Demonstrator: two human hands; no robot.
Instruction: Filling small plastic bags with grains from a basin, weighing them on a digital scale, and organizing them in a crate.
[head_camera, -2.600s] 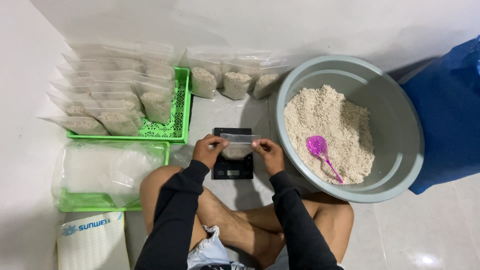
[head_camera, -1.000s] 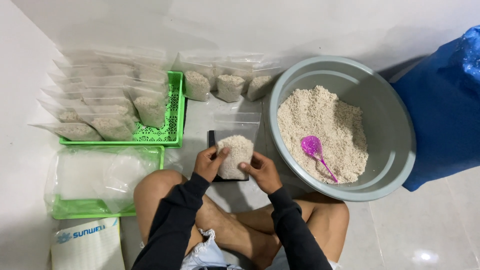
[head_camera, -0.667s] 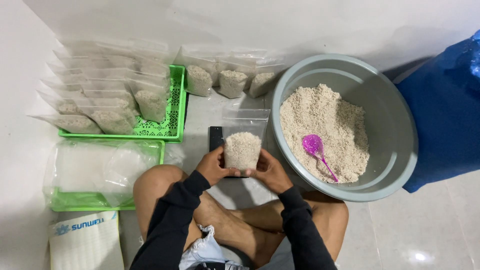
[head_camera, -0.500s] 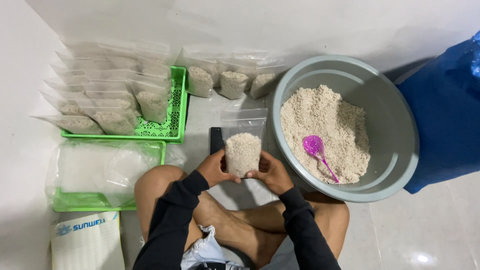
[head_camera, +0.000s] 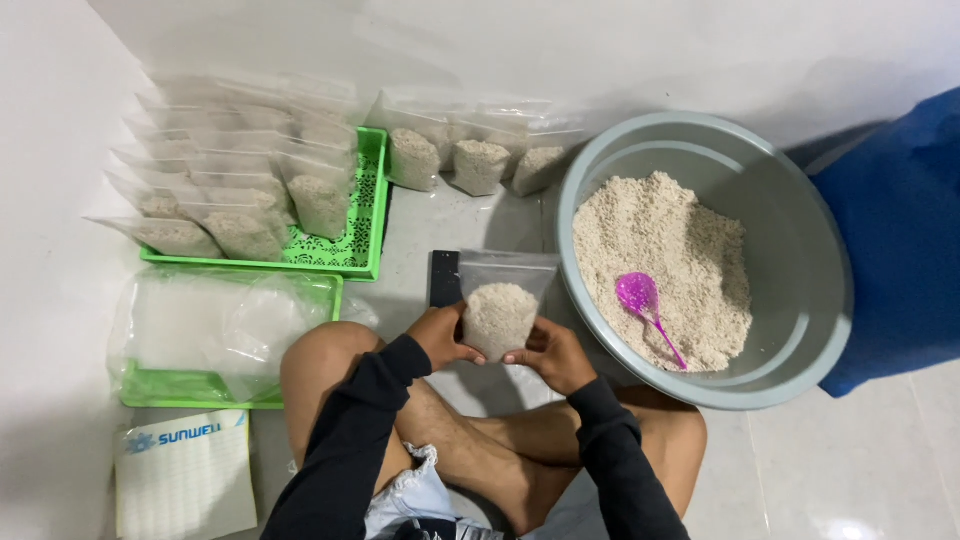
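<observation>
Head view, read from left to right. At the lower left edge lies a white pad (head_camera: 185, 475); above it a green tray (head_camera: 180, 385) carries a heap of clear empty bags (head_camera: 215, 325). In the upper left a second green tray (head_camera: 365, 225) stands crowded with filled bags (head_camera: 245, 195), each upright and loaded with pale crumbly grain, and three more filled bags (head_camera: 480, 160) lean against the wall just beside it, at upper centre. At centre, the left hand (head_camera: 440, 335) and the right hand (head_camera: 555, 352) clasp one bag (head_camera: 498, 315) between them, each hand closed on a lower side of it; the bag is held upright above a black scale (head_camera: 443, 278), of which only a strip shows behind it. Its lower part is full of grain, its upper part clear and flat, and whether its mouth is sealed cannot be told. To the right a grey basin (head_camera: 800, 250) holds a large mound of grain (head_camera: 660, 260) with a pink scoop (head_camera: 642, 303) lying on top, untouched. At the far right edge stands a blue sack (head_camera: 900, 230). Judged from this layout, many bags are already filled and set aside, one is in hand, and the ample grain in the basin and the stock of empty bags suggest that much portioning is left.
</observation>
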